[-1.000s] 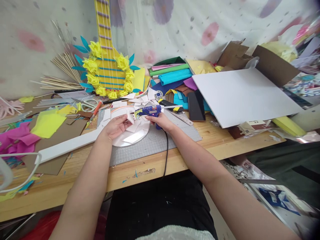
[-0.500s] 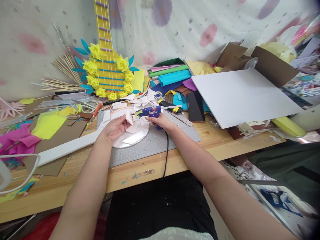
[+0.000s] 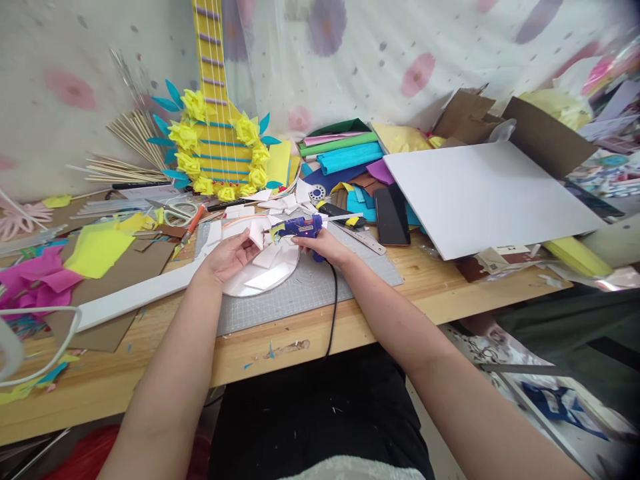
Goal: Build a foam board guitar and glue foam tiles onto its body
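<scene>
My right hand (image 3: 323, 245) grips a blue hot glue gun (image 3: 300, 228), its nozzle pointing left at a small white foam piece (image 3: 257, 234). That piece is pinched in the fingers of my left hand (image 3: 229, 256). Both hands hover over a round white disc (image 3: 263, 275) with several white foam pieces stuck on it. The disc lies on a grey cutting mat (image 3: 310, 287). The gun's black cord (image 3: 332, 307) runs off the table's front edge.
A yellow paper guitar with yellow flowers (image 3: 217, 143) leans at the back. Rolled coloured paper (image 3: 345, 150), a black phone (image 3: 391, 215), a large white board (image 3: 485, 193), scissors (image 3: 173, 210), wooden sticks (image 3: 130, 143) and a long white foam strip (image 3: 135, 293) crowd the wooden table (image 3: 280, 347).
The hands stay almost where they were. The glue gun's nozzle has come a little closer to the white piece in my left hand.
</scene>
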A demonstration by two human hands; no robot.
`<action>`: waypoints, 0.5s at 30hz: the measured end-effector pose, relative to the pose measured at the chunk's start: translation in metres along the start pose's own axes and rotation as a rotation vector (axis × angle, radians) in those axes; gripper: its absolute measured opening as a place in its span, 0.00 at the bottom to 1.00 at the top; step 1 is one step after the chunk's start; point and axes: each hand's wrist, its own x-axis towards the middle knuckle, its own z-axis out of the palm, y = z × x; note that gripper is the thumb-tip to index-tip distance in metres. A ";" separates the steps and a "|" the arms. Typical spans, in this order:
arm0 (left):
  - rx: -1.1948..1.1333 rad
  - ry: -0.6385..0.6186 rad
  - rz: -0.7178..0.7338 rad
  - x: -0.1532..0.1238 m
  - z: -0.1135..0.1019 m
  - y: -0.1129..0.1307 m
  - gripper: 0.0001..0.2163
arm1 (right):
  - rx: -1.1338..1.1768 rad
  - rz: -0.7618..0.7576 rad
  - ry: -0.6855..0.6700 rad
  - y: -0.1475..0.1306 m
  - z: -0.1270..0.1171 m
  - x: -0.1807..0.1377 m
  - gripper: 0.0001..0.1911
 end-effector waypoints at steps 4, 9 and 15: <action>0.146 0.004 0.101 -0.005 -0.009 0.011 0.05 | 0.070 -0.006 0.087 0.004 -0.003 0.005 0.14; 0.638 0.033 0.370 -0.019 -0.032 0.033 0.20 | 0.100 -0.045 0.162 0.010 -0.010 0.010 0.14; 1.325 0.061 0.436 -0.032 -0.051 0.037 0.16 | 0.065 -0.047 0.163 0.015 -0.009 0.012 0.14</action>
